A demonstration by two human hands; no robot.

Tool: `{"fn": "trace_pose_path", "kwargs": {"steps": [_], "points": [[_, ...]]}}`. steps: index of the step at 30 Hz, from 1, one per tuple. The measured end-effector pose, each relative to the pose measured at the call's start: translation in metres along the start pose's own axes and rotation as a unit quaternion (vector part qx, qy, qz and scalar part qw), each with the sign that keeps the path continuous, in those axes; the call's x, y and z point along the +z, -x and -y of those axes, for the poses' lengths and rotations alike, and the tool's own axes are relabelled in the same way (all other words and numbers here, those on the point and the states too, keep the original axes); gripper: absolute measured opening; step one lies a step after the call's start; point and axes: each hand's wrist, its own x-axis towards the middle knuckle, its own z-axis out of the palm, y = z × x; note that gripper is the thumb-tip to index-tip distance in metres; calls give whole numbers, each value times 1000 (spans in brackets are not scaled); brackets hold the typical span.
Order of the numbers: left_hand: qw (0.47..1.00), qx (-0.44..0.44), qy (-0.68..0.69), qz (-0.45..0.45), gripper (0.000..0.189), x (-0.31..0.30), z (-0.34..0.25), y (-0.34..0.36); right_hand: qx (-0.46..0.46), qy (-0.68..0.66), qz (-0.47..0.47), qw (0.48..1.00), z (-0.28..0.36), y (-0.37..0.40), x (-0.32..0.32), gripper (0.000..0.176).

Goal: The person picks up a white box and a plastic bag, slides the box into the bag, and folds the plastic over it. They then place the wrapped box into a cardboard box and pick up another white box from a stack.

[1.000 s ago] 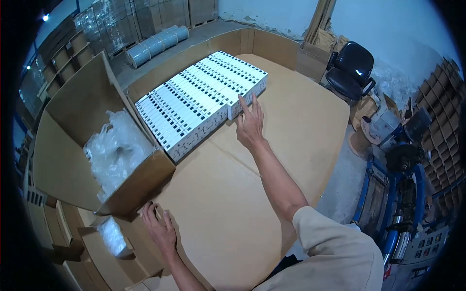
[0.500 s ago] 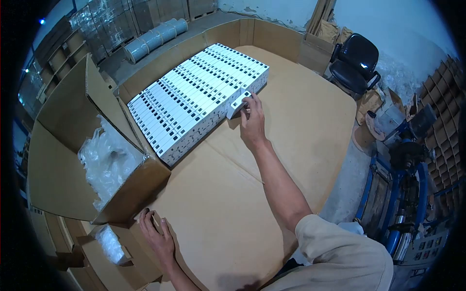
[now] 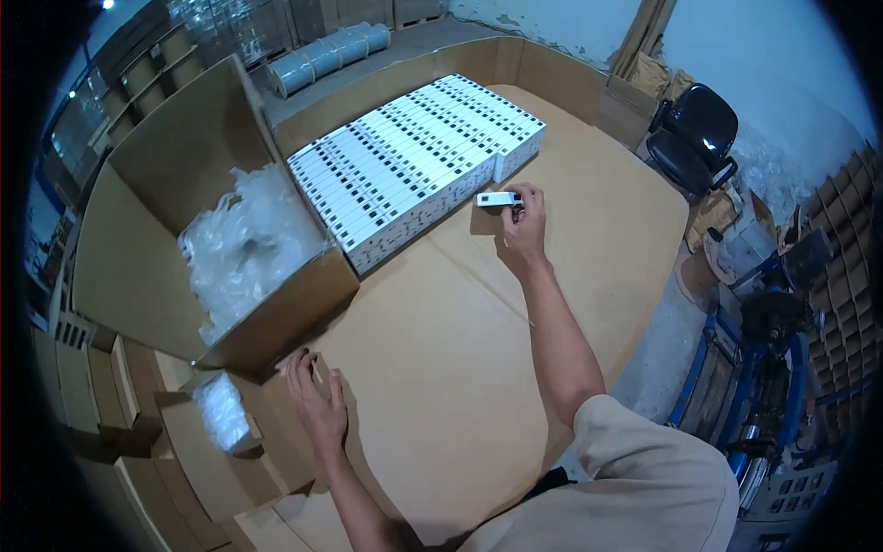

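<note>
My right hand point(image 3: 526, 232) grips a small white box with dark markings point(image 3: 494, 199) by its right end. Hand and box are above the table, just in front of a large block of rows of similar white boxes point(image 3: 414, 156). A notch shows in the near edge of that block, close to its right end. Lower left, my left hand point(image 3: 317, 405) is open with its fingers a little apart and nothing visible in them. It lies at the table's left edge, near the bottom corner of a big open carton point(image 3: 303, 299).
Clear plastic bags point(image 3: 244, 244) fill the carton. Left of my left hand, a smaller cardboard box point(image 3: 198, 460) holds a plastic-wrapped bundle point(image 3: 223, 412). A cardboard wall point(image 3: 552, 78) rims the table's point(image 3: 441, 368) far side. A black chair point(image 3: 694, 138) stands beyond it.
My right hand has drawn the white box away from the near edge of the block and turned it. My left hand stays by the carton. The camera view has shifted.
</note>
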Motion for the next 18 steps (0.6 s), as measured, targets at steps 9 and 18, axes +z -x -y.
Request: {"fn": "trace_pose_path", "kwargs": {"steps": [9,18], "points": [[997,-25,67,29,50,-9,10,0,53,-64,-8,997,60,74,10,35],[980,-117,163,1,46,-24,8,7,99,-168,106,975,168,151,54,37]]}}
